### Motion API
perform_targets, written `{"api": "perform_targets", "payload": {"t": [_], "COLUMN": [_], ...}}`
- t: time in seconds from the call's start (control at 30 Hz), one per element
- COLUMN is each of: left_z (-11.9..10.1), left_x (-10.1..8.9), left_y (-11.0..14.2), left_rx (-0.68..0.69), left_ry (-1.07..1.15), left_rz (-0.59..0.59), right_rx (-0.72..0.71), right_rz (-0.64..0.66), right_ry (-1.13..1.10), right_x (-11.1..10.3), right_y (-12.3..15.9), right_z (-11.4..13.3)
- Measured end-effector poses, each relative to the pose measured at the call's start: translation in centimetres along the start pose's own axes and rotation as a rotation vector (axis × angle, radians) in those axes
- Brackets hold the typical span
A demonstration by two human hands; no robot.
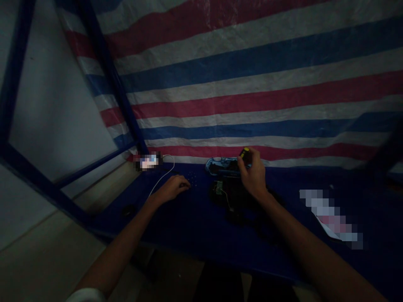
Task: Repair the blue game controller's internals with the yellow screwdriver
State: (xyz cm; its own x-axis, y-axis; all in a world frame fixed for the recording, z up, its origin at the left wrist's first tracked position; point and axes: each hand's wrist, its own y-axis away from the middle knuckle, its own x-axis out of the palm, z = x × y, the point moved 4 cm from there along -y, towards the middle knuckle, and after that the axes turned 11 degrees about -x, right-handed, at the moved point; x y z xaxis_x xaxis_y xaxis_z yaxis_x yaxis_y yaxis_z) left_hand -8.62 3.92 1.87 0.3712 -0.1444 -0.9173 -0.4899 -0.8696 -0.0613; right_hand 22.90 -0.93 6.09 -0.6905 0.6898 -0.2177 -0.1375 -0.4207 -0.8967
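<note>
My right hand (255, 173) is closed around a screwdriver (245, 151) with a yellow-and-black handle; its shaft is hidden or lost in the dark. Below and left of that hand lies a green circuit board (219, 187) on a dark device, with a pale wire (227, 199) running off it. Behind the board is a light-blue shell or tray (213, 166) with dark contents. My left hand (172, 188) rests low over the table, fingertips pinched together; what they hold, if anything, I cannot make out. Several tiny screws (192, 179) lie scattered just beyond its fingertips.
The blue table (189, 226) is dim. A lit phone (149, 162) with a white cable (166, 172) stands at the back left. A small dark round thing (127, 210) sits near the left edge. Blurred-out papers (329, 216) lie at right. Striped sheeting (220, 100) hangs behind.
</note>
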Motion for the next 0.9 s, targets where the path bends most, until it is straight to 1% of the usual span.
{"api": "perform_targets", "payload": {"t": [0.3, 0.53, 0.67, 0.77, 0.87, 0.9], "left_z": [0.5, 0.7, 0.7, -0.4, -3.1, -4.2], "left_x": [0.0, 0.0, -0.5, -1.5, -2.3, -2.3], "left_y": [-0.1, -0.1, 0.1, 0.4, 0.4, 0.2], "left_rx": [0.027, 0.007, -0.019, -0.031, 0.031, 0.064], "left_ry": [-0.011, -0.005, 0.023, 0.039, 0.067, 0.072], "left_rz": [-0.012, -0.016, -0.009, -0.069, -0.153, -0.159], "right_rx": [0.009, 0.019, 0.018, 0.018, 0.021, 0.016], "right_rz": [0.005, 0.006, 0.0, -0.016, -0.025, -0.018], "right_ry": [-0.013, -0.019, -0.02, -0.004, -0.003, -0.007], "right_x": [0.0, 0.0, -0.1, -0.3, -0.5, -0.6], "right_y": [0.1, 0.1, 0.0, -0.1, -0.2, -0.1], "right_z": [-0.1, -0.2, 0.0, 0.2, 0.5, 0.6]}}
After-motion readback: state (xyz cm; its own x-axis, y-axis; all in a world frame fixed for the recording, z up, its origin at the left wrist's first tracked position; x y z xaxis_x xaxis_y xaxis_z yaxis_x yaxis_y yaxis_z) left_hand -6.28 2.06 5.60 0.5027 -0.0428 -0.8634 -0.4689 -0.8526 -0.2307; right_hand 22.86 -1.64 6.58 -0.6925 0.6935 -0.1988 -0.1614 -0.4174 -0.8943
